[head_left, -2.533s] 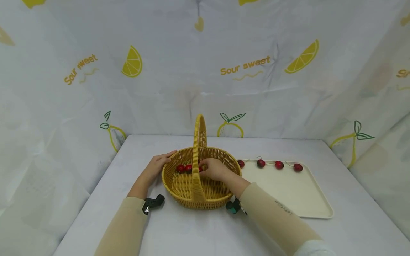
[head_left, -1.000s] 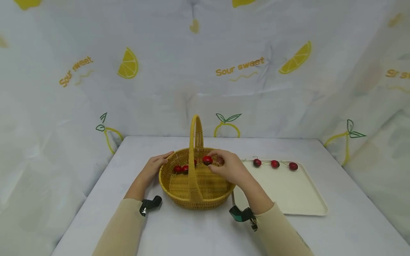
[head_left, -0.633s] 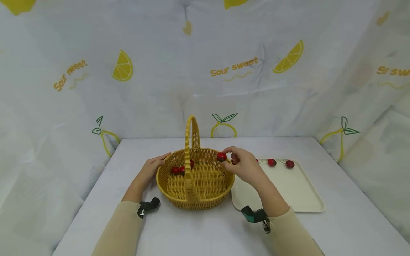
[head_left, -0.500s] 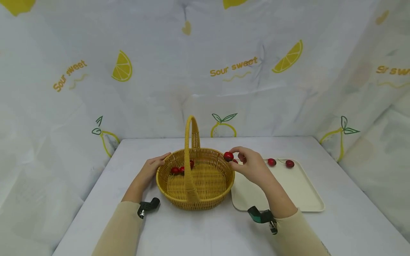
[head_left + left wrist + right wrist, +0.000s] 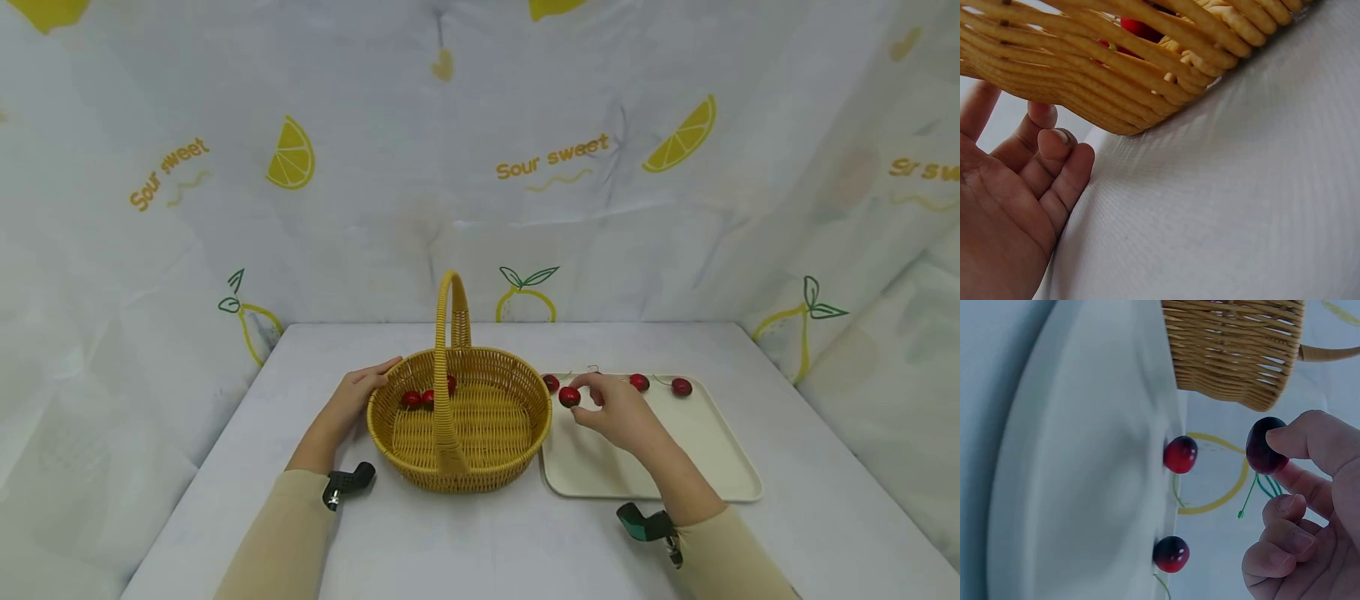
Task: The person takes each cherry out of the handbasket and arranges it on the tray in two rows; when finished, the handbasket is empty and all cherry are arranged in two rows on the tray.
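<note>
My right hand [image 5: 618,412] pinches a dark red cherry [image 5: 569,397] between thumb and forefinger, above the left part of the cream tray [image 5: 660,450]. In the right wrist view the held cherry [image 5: 1264,447] has a green stem hanging from it, and the other fingers are curled. My left hand [image 5: 356,400] rests against the left side of the yellow wicker basket [image 5: 480,479]. The left wrist view shows its fingers [image 5: 1075,169] loosely bent beside the basket wall. Inside the basket are red cherries [image 5: 411,400], partly behind the handle.
Several cherries [image 5: 682,387] with stems lie in a row along the tray's back edge, one mostly hidden by my right hand. The basket's tall handle [image 5: 442,375] arches upward. A lemon-print cloth [image 5: 375,208] hangs behind the white table [image 5: 465,550].
My right hand has taken a cherry out of the basket, carried it right over the rim and lowered it over the tray. My left hand stays at the basket; the view has shifted slightly.
</note>
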Available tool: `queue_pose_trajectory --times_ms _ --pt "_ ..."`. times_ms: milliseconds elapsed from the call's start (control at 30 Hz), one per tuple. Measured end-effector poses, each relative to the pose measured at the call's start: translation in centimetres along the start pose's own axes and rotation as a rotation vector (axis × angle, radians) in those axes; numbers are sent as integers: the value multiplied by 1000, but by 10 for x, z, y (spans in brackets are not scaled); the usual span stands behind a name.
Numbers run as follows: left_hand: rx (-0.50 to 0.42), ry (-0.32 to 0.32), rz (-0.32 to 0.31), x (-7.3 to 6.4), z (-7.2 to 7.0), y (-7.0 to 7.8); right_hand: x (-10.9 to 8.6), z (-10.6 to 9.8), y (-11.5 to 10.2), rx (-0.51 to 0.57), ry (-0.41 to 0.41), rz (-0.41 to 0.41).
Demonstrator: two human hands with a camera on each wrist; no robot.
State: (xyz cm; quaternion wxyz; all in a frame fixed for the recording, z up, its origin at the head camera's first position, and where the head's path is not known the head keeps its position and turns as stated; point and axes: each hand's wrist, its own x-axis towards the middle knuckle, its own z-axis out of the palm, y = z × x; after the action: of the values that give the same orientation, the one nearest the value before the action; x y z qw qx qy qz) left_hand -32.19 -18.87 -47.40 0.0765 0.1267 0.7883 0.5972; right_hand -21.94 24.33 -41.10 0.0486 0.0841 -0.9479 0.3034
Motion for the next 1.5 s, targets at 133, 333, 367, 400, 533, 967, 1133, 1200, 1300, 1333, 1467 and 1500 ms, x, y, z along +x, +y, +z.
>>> queue_pose_trajectory --times_ms 133,333,367,400,533,967,1133,1200,1300,1333,1467,1500 --pt "-11 8 -3 3 -2 -7 6 10 8 -25 -25 -12" --pt "-9 16 -15 1 -2 -6 15 24 11 -43 -111 36" --pt "-7 15 -15 1 -2 -6 16 26 11 -45 -123 47" --pt "-7 15 -16 1 -2 -5 17 27 11 -48 -131 52" --pt "-16 11 -16 2 -1 -5 20 32 10 -53 -142 63" --pt "-3 22 -11 2 -1 -6 26 36 13 -48 -143 65" --pt "11 31 -17 3 -2 -7 27 35 15 -38 -150 72" --pt "11 26 -14 3 -2 -7 27 32 14 -25 -155 78" --pt "8 22 -9 2 -2 -7 26 27 11 -2 -149 64" --pt "5 18 -6 2 -2 -7 25 24 9 7 -145 55" --pt "-11 6 -1 2 -2 -8 23 13 3 55 -109 7" --pt "-15 4 -2 2 -2 -8 22 10 1 73 -101 3"
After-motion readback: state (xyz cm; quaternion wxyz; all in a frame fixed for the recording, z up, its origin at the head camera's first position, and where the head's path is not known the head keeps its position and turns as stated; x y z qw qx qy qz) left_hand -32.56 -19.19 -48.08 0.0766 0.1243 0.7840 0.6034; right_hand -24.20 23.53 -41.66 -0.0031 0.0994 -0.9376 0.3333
